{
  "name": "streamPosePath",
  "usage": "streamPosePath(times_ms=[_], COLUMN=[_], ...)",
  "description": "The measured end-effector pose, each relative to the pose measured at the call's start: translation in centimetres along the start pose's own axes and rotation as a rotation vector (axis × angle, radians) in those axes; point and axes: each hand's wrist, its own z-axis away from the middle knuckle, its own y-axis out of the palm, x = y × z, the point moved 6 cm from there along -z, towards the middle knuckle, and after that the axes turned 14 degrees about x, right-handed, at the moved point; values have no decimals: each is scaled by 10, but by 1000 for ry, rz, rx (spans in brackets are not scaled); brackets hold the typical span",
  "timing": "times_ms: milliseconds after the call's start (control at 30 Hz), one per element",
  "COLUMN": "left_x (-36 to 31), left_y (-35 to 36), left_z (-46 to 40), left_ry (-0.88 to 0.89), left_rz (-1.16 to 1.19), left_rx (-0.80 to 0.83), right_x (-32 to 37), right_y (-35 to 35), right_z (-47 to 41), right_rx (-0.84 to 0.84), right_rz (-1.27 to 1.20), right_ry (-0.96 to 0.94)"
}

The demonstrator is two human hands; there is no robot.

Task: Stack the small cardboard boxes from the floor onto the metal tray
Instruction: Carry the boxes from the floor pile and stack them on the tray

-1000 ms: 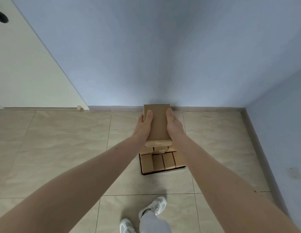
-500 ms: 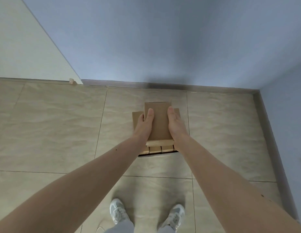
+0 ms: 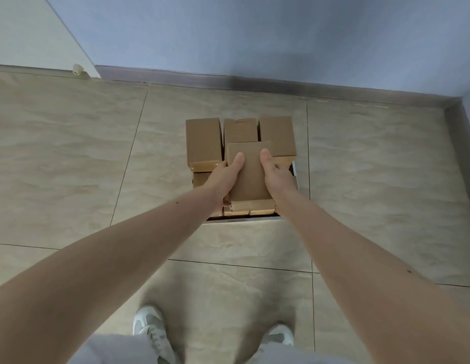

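Several small boxes (image 3: 203,140) already fill the metal tray (image 3: 244,220) while your left hand (image 3: 223,177) and right hand (image 3: 277,174) clasp another box (image 3: 251,174) just above them; no loose boxes show on the floor (image 3: 71,166).

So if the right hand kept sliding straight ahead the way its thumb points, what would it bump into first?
Probably the far right box of the back row, just beyond the right hand; depth is unclear.

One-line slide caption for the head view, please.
Both hands, left hand and right hand, hold a small brown cardboard box over stacked cardboard boxes on a metal tray.
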Motion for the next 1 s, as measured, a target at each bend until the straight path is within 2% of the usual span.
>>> streamPosePath(times_ms=[200,400,600,767,1000], left_x=[40,72,88,96,95], left_y=[-37,-60,-84,-83,-87], left_z=[-77,-139,-181,-194,-203], left_ry=[24,113,162,200,296], left_rz=[-308,-534,-674,-1015,-1165], left_rx=[-13,-100,-150,-280,-334], right_x=[-72,-128,-148,-163,-169], right_y=[6,14,20,14,16], right_z=[-82,-149,-188,-203,-215], right_rx=[3,8,18,-2,-28], right_rz=[20,-10,-29,-49,-71], right_ry=[-13,-11,-50,-70,-59])
